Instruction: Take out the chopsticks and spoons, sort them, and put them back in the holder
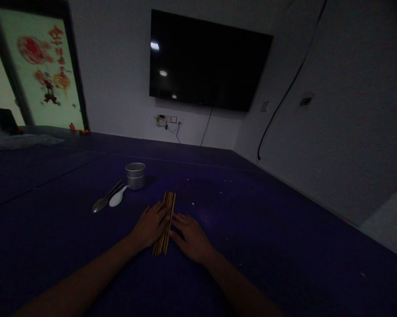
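A bundle of wooden chopsticks (170, 203) lies side by side on the dark blue surface, pointing away from me. My left hand (150, 224) rests against its left side, fingers stretched out and partly over the sticks. From the right, my right hand (191, 237) touches the bundle with its fingertips, thumb and fingers apart. The hands hide the middle of the bundle. To the left of them lie a white spoon (116, 199) and a metal spoon (101, 204), with a dark thin handle close by. Just behind the spoons stands a silver metal cup (135, 176), upright.
Small white scraps (193, 203) are scattered on the blue surface (267, 220). Clear plastic sheeting (23, 140) lies at the far left. A large television (208, 61) hangs on the back wall above sockets (173, 119). A black cable (284, 97) runs down the right wall.
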{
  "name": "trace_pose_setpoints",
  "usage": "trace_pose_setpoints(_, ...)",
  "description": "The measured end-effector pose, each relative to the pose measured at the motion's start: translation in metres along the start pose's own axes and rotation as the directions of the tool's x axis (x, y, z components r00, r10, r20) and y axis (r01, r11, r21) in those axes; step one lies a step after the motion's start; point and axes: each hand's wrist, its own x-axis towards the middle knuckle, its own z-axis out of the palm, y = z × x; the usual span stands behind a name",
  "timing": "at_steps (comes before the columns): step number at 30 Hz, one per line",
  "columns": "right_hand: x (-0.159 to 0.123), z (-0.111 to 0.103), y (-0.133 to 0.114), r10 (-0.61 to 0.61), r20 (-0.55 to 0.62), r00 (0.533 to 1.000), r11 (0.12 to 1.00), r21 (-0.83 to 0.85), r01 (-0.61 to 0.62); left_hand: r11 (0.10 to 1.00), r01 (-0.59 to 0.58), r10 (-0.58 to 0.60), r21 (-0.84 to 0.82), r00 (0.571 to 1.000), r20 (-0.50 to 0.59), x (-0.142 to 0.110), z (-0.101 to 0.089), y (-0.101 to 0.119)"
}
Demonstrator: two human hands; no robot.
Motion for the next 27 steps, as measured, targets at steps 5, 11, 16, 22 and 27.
trace_pose_setpoints(5, -0.0017, -0.0004, -0.0016, 0.014, 0.048, 0.999, 1.0, -0.022, -0.013, 0.999, -0.031, 0.032, 0.022, 0.999, -0.037, 0.0002, 0.0036, -0.0024)
trace_pose_setpoints(11, -0.0014, -0.0023, -0.0021, 0.04, 0.092, 0.995, 0.999, -0.029, -0.037, 0.999, -0.024, 0.025, 0.029, 0.999, -0.03, 0.0, 0.0021, -0.0011)
trace_pose_setpoints(16, -0.0007, -0.0039, -0.0029, 0.039, 0.109, 0.993, 0.999, -0.027, -0.036, 0.999, -0.025, 0.026, 0.04, 0.999, -0.024, -0.0002, -0.0004, -0.0001)
trace_pose_setpoints(22, 0.0, -0.0016, -0.0008, 0.029, 0.106, 0.994, 0.999, -0.033, -0.025, 0.999, -0.009, 0.01, 0.035, 1.0, -0.011, -0.0003, -0.0011, 0.0011)
trace_pose_setpoints(27, -0.0002, -0.002, -0.002, 0.03, 0.096, 0.995, 0.999, -0.031, -0.027, 1.0, -0.004, 0.004, 0.018, 1.0, -0.022, -0.0008, 0.0009, 0.0008)
